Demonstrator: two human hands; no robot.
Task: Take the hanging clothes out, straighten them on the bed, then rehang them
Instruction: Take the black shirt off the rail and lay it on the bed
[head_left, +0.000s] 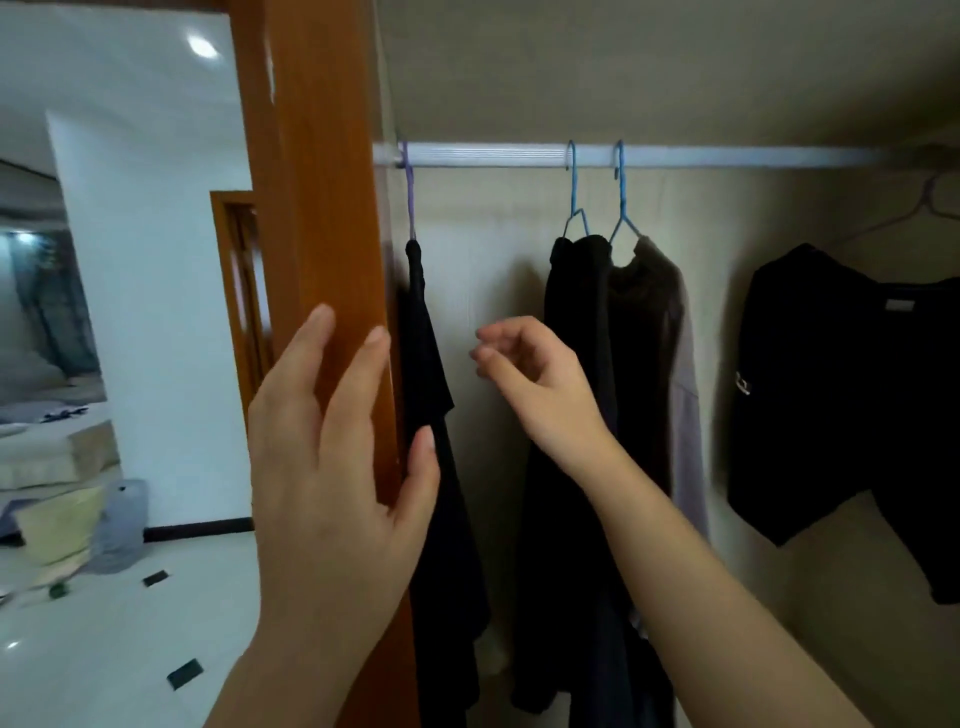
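From the head camera, the person stands at an open wardrobe. The left hand (332, 467) lies with straight fingers against the edge of the orange wooden door (322, 182). Its grip is released and holds nothing, and it is probably there to keep the door out of the way. The right hand (535, 379) is raised in the gap between two garments with its fingers loosely curled. That grip is empty too, and it seems poised to reach for a hanger.

The clothes all hang from the white rail (727, 156), none yet taken out. A dark garment (426, 364) hangs on a purple hanger (410, 202) just beside the door. A black garment (576, 338) and a grey-brown garment (670, 332) press together on two blue hangers (574, 197). Another black top (810, 389) hangs well apart at the right on a pale hanger (930, 202).

The door edge crowds the dark garment, so lifting its hook off the rail may be awkward. Beyond the door, at the far left, the bed (47, 452) is partly visible. Small dark objects (184, 673) lie on the pale floor (130, 623) along the way there.
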